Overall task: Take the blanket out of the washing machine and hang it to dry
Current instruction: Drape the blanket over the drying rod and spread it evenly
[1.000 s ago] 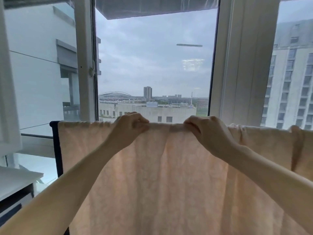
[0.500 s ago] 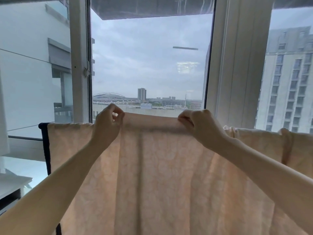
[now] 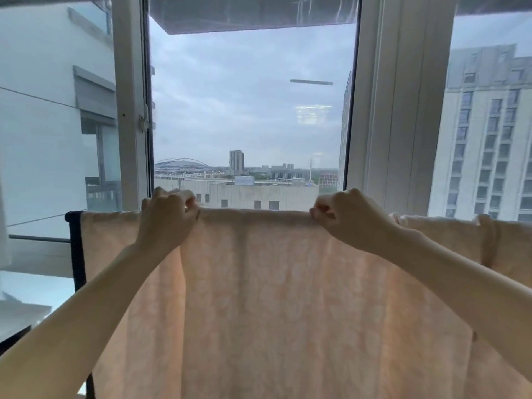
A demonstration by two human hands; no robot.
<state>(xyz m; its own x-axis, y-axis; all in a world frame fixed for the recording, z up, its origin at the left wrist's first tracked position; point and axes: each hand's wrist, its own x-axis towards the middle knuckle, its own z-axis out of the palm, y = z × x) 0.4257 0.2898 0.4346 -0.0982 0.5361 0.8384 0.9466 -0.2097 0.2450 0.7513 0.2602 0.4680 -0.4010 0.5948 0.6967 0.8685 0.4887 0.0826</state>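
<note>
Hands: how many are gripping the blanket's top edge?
2. The left hand pinches the blanket left of centre; the right hand pinches it right of centre. Neither is hidden.

High-rise home: peach patterned blanket point(image 3: 273, 298) below the grip, white-framed glass window point(image 3: 400, 110) beyond it, pale apartment tower point(image 3: 489, 145) outside.

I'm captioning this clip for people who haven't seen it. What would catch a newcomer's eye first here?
The pale peach blanket fills the lower half of the view, draped over a dark rack with daylight glowing through it. The left hand and right hand pinch its top edge near the middle. Behind, a tall window shows grey sky and a distant skyline.
</note>
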